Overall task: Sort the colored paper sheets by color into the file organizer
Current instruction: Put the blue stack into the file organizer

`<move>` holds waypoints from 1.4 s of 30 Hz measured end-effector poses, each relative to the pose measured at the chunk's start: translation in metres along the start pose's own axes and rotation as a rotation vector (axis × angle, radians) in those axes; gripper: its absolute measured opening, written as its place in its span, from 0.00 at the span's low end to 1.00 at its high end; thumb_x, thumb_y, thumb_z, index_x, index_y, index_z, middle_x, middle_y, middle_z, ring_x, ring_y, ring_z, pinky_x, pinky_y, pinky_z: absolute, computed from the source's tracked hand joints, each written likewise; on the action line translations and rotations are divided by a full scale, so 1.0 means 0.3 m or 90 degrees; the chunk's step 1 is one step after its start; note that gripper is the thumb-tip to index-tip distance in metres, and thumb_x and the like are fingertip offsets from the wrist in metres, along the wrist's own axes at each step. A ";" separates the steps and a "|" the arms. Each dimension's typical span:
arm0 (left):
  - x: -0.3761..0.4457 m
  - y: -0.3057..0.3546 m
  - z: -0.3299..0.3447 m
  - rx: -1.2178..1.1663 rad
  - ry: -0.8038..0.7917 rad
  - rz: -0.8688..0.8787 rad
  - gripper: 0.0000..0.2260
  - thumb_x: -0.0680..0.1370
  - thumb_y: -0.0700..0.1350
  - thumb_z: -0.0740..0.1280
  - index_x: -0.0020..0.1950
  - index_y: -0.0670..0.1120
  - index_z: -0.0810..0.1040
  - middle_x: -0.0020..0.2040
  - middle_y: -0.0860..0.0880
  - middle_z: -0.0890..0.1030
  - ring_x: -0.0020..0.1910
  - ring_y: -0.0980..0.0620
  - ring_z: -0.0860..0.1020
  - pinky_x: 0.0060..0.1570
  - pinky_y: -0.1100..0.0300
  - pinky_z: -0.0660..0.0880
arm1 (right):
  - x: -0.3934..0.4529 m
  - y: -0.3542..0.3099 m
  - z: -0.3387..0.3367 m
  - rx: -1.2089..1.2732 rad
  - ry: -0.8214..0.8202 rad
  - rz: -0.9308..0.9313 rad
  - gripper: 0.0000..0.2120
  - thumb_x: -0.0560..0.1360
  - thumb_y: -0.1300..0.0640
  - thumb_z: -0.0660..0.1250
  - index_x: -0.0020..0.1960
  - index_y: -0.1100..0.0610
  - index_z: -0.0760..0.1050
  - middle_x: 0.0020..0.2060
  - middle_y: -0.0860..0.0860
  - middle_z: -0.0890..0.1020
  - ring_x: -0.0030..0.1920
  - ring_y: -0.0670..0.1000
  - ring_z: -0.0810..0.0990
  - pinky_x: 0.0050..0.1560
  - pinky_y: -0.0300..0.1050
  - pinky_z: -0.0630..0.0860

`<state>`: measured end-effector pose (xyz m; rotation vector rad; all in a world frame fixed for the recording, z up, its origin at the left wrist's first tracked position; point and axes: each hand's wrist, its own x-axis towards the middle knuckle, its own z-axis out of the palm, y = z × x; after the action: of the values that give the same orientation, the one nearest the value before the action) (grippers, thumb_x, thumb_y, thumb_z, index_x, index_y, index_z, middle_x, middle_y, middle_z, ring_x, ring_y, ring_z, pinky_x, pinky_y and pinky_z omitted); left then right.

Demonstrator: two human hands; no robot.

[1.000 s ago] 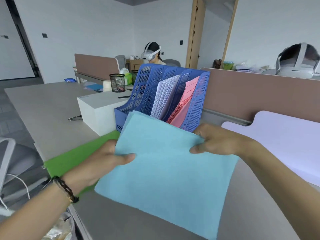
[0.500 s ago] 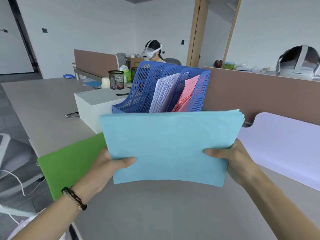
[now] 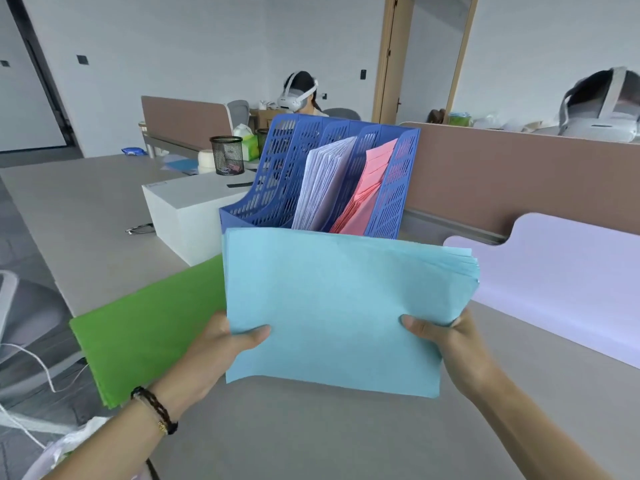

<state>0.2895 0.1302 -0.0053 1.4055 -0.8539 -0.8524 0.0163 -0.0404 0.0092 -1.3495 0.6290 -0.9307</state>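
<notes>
Both hands hold up a stack of light-blue paper sheets (image 3: 339,306) just above the grey surface (image 3: 311,431), its face turned toward the wearer. The left hand (image 3: 221,344) pinches the stack at its 8 o'clock corner, thumb lying flat across the front and the other fingers hidden behind. The right hand (image 3: 446,337) grips the 4 o'clock side the same way, thumb on the front, fingers curled round the back edge. At the stack's 2 o'clock corner the sheets fan apart a little, showing their separate edges.

Directly beyond the stack, at 12 o'clock, stands the blue file organizer (image 3: 391,188) with its perforated dividers. One compartment holds white sheets (image 3: 322,188); the compartment to the right of it holds pink sheets (image 3: 370,192); the compartments on the left show no paper from here. The stack's top edge covers the organizer's base.

At 9 o'clock a pile of green sheets (image 3: 145,337) lies flat on the surface, partly under the left hand. At 3 o'clock a pale lilac sheet (image 3: 561,282) lies flat. A white box (image 3: 187,216) sits beside the organizer at 10 o'clock, with a black mesh pen cup (image 3: 227,154) behind it.
</notes>
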 end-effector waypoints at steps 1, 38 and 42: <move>-0.001 0.020 -0.013 -0.004 -0.009 0.005 0.20 0.69 0.45 0.77 0.61 0.45 0.83 0.59 0.47 0.86 0.59 0.46 0.84 0.64 0.44 0.77 | 0.005 -0.006 0.007 0.012 0.009 -0.005 0.15 0.70 0.70 0.72 0.53 0.55 0.84 0.53 0.58 0.86 0.53 0.63 0.85 0.53 0.62 0.82; 0.293 0.604 -0.439 -0.196 0.322 0.236 0.11 0.83 0.35 0.62 0.59 0.47 0.80 0.53 0.51 0.86 0.48 0.51 0.85 0.51 0.52 0.82 | 0.578 -0.073 0.923 0.215 0.055 0.181 0.36 0.77 0.71 0.65 0.81 0.55 0.56 0.63 0.57 0.80 0.56 0.57 0.83 0.59 0.53 0.81; 0.454 0.654 -0.404 -0.143 0.334 0.233 0.13 0.81 0.34 0.65 0.66 0.39 0.77 0.55 0.45 0.84 0.42 0.50 0.84 0.42 0.55 0.83 | 0.636 -0.107 0.912 0.101 0.081 0.105 0.43 0.77 0.68 0.66 0.82 0.50 0.45 0.73 0.51 0.71 0.67 0.53 0.75 0.69 0.49 0.70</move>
<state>0.4588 0.0634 0.1914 1.1488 -0.5614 -0.2654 0.3367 -0.0558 0.1062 -1.0871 0.7373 -0.9172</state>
